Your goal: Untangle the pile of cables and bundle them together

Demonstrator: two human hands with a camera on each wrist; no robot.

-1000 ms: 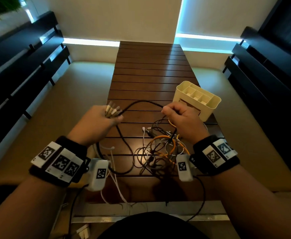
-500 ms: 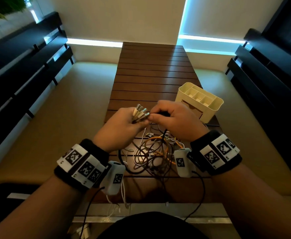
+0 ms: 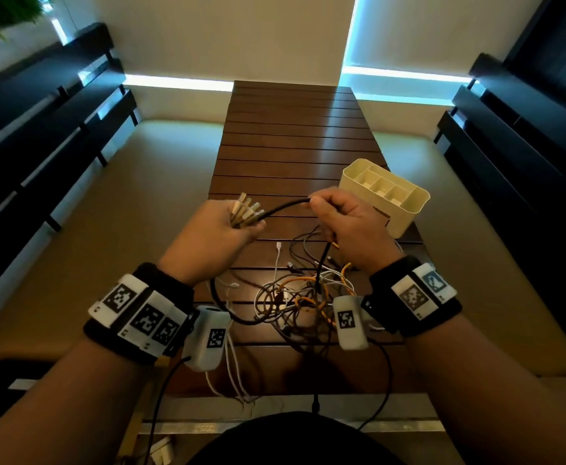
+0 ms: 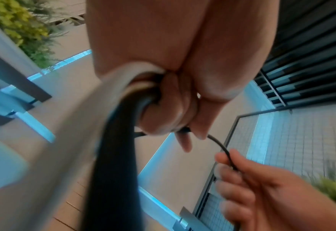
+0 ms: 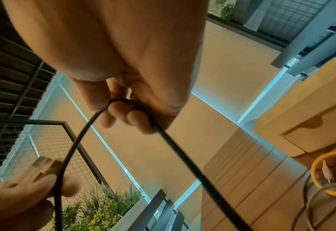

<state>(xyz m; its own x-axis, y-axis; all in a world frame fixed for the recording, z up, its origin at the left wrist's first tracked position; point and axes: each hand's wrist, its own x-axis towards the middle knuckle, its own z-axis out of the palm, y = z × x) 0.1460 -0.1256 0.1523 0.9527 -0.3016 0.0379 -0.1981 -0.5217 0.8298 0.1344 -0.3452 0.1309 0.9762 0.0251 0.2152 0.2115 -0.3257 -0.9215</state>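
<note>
My left hand (image 3: 222,229) is raised over the near part of the wooden table and grips a bunch of cable ends (image 3: 246,211), their plugs fanned out above the fist. A black cable (image 3: 286,205) arcs from that bunch to my right hand (image 3: 337,213), which pinches it; the cable then drops under the palm to the tangled pile (image 3: 305,297) of orange, white, grey and black cables on the table. In the left wrist view, several cables (image 4: 121,125) leave the left fist. The right wrist view shows the black cable (image 5: 78,140) pinched by the right fingers (image 5: 119,115).
A cream divided organiser box (image 3: 383,193) stands on the slatted table (image 3: 291,135) just right of my right hand. Dark benches line both sides. White cables (image 3: 231,370) hang over the table's near edge. The wrist camera leads trail below.
My hands, pressed together half a second ago, have drawn apart. The right hand has slid right along the black cable, and a short arc of it now spans the gap.
</note>
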